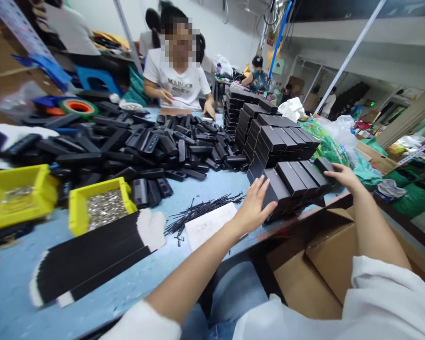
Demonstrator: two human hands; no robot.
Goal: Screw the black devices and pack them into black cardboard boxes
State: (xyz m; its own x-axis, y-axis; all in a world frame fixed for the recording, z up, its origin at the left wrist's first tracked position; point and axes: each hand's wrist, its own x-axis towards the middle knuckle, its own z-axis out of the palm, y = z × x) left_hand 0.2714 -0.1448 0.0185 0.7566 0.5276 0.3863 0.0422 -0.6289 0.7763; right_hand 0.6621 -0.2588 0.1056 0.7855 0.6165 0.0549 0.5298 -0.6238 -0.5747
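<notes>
My left hand [255, 208] rests with fingers spread against the near left end of a row of small black boxes [293, 178]. At the row's right end my right hand [343, 175] grips one black box [324, 164], which sits tilted beside the others. Behind this row rise taller stacks of the same black boxes [269, 138]. Left of my left hand lie a white sheet [208, 226] and a bundle of thin black strips [201, 212]. Flat black box sleeves [99, 252] are fanned out on the blue table [170, 288].
Two yellow bins [78, 212] hold small metal parts. A large heap of black devices [156, 141] covers the table's far left. Across the table sits a co-worker [180, 80]. An open cardboard box [315, 264] stands below the table edge at my right, near plastic bags [336, 134].
</notes>
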